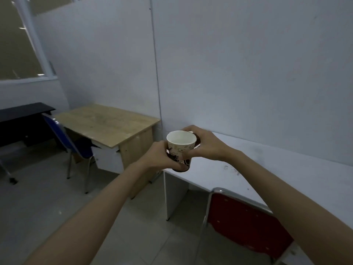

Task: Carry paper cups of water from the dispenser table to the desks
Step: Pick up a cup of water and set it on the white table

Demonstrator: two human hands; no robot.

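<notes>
A paper cup [181, 145], cream with a dark printed lower band, stands upright in the air over the left end of the white desk [267, 169]. My left hand [159, 157] wraps its lower side from the left. My right hand [205, 145] grips its rim and far side from the right. Whether there is water inside cannot be told; only the pale inner wall shows. A wooden desk [107, 123] stands further left against the wall.
A red chair [246, 224] is tucked under the white desk at lower right. A blue chair [76, 144] sits by the wooden desk. A black table [24, 110] stands at far left under a window. Grey tiled floor lies between them.
</notes>
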